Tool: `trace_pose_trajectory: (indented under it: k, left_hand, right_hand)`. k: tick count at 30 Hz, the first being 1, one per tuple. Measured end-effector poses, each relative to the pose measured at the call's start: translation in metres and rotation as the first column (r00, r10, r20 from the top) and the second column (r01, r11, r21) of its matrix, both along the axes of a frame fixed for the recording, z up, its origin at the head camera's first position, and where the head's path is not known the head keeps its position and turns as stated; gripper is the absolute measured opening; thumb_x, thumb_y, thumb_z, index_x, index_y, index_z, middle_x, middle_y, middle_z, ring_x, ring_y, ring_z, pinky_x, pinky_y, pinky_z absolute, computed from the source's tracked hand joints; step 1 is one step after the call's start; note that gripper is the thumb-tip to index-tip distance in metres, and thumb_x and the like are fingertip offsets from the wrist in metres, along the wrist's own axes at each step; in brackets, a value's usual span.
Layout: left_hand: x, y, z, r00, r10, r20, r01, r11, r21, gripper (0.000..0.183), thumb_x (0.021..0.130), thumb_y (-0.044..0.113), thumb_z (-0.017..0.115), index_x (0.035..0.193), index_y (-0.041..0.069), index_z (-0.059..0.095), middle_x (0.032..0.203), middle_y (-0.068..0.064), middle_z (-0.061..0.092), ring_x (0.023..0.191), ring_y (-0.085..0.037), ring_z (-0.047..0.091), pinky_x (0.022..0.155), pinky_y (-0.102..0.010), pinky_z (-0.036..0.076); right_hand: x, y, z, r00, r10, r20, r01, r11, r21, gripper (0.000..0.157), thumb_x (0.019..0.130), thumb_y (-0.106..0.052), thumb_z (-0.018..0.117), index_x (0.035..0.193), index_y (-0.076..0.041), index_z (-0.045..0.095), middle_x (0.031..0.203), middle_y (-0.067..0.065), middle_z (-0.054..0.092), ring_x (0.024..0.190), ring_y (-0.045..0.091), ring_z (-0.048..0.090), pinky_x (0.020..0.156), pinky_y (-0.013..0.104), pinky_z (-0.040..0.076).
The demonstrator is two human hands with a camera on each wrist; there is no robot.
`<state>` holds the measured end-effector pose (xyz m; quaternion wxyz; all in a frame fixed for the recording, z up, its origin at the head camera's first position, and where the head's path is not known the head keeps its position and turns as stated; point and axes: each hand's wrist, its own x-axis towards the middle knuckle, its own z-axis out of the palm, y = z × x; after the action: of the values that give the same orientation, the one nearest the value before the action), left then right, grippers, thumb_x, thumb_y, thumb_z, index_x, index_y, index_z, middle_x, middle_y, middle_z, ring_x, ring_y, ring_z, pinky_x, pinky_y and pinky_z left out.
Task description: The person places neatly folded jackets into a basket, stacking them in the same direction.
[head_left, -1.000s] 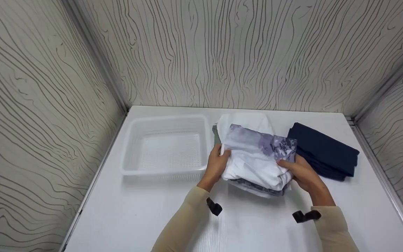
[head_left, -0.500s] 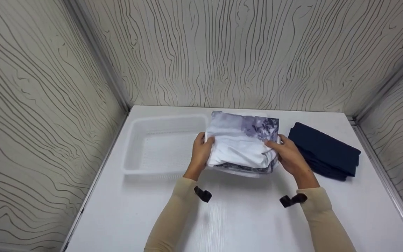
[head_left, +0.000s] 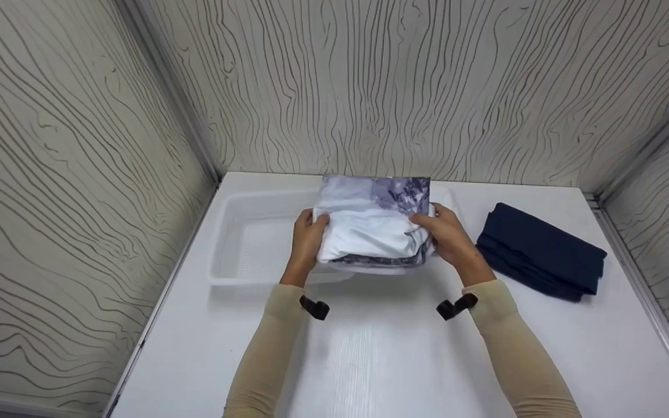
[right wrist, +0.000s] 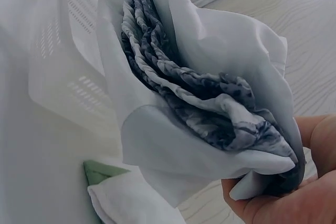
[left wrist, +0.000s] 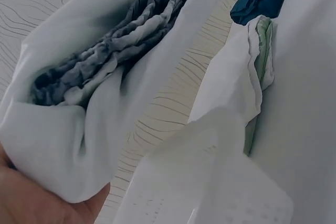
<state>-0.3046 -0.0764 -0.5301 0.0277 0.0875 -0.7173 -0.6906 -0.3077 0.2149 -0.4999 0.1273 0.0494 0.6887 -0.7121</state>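
Note:
A folded white garment with a purple-grey print (head_left: 372,229) is raised above the table, its layered front edge toward me. My left hand (head_left: 309,238) grips its left side, thumb on top; my right hand (head_left: 450,235) pinches the right side likewise. In the right wrist view, the garment's dark patterned folds (right wrist: 194,98) lie inside a white outer layer. The held garment overlaps the right part of a white plastic basket (head_left: 253,281) in the head view. Behind it, mostly hidden there, a folded white cloth (left wrist: 226,87) with a green layer (left wrist: 262,51) rests on the table beside the basket.
A folded navy garment (head_left: 540,249) lies at the right of the white table (head_left: 358,348). Wood-grain patterned panels (head_left: 334,87) enclose the back and both sides. Each sleeve cuff carries a small black mount (head_left: 315,307).
Both hands have carried the folded white and purple-grey garment leftward and away from me, from over the white cloth to partly over the basket. The navy garment stays where it was.

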Motion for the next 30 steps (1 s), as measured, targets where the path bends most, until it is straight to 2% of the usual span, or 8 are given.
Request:
trace_pose_trajectory:
  k: [8,13,16,23,30]
  left_hand:
    - [-0.007,-0.029,0.007,0.999,0.045,0.009,-0.044,0.999,-0.031,0.047,0.101,0.029,0.062,0.136,-0.002,0.062,0.136,-0.021,0.066,0.123,-0.033,0.063,0.108,-0.048,0.05]
    - [-0.011,-0.052,0.009,0.997,0.064,0.032,-0.062,0.997,-0.051,0.05,0.101,0.03,0.063,0.137,-0.004,0.061,0.139,-0.022,0.064,0.125,-0.035,0.062,0.11,-0.048,0.049]
    - [-0.014,-0.066,0.011,0.996,0.079,0.052,-0.075,0.995,-0.068,0.052,0.1,0.029,0.064,0.138,-0.006,0.06,0.14,-0.024,0.063,0.125,-0.036,0.062,0.11,-0.049,0.049]
    - [-0.016,-0.099,0.015,0.991,0.102,0.082,-0.094,0.991,-0.09,0.054,0.101,0.028,0.064,0.142,-0.006,0.058,0.142,-0.025,0.061,0.127,-0.036,0.061,0.112,-0.05,0.048]
    - [-0.012,-0.13,0.013,0.988,0.108,0.106,-0.097,0.989,-0.109,0.054,0.102,0.027,0.065,0.143,-0.007,0.057,0.142,-0.027,0.06,0.124,-0.037,0.062,0.11,-0.049,0.05]
  right_hand:
    - [-0.017,-0.029,0.007,0.999,0.04,-0.006,-0.04,0.999,0.017,0.071,0.103,-0.014,0.064,0.162,0.007,0.029,0.141,0.017,0.054,0.104,0.01,0.064,0.087,0.02,0.056]
    - [-0.025,-0.051,0.01,0.997,0.079,-0.003,-0.079,0.997,0.008,0.07,0.103,-0.013,0.063,0.162,0.007,0.03,0.149,0.022,0.052,0.118,0.019,0.062,0.094,0.024,0.054]
    - [-0.03,-0.065,0.014,0.995,0.099,-0.007,-0.098,0.995,0.016,0.068,0.102,-0.012,0.063,0.16,0.008,0.034,0.15,0.024,0.052,0.119,0.021,0.061,0.095,0.026,0.054]
    - [-0.039,-0.098,0.019,0.993,0.119,-0.012,-0.119,0.993,0.0,0.061,0.099,-0.009,0.065,0.154,0.008,0.043,0.132,0.018,0.063,0.1,0.014,0.067,0.083,0.023,0.058]
    - [-0.043,-0.126,0.011,0.987,0.155,0.041,-0.154,0.988,-0.035,0.053,0.1,-0.009,0.066,0.148,0.006,0.05,0.101,0.003,0.067,0.076,0.008,0.065,0.066,0.022,0.055]
